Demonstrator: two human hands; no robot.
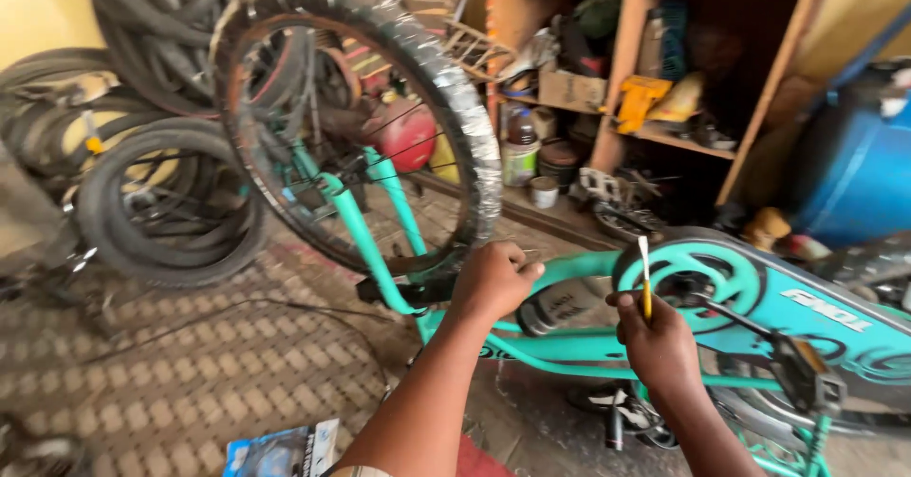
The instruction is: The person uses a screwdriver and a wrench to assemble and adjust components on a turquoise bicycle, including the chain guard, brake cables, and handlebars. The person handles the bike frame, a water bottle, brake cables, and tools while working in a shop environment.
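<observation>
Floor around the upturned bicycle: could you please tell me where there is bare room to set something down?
The patterned mat is bare between the stacked tyres, the green frame and the blue packet. The shelf and the floor below it are crowded; parts also lie under the right hand.

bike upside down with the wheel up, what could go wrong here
The left hand sits right beside the tyre and spokes; if the wheel turns, fingers could get nipped. The right hand holds a thin yellow-handled tool tip up, close to the teal chain guard, so a slip might scratch it or jab the other hand.
</observation>
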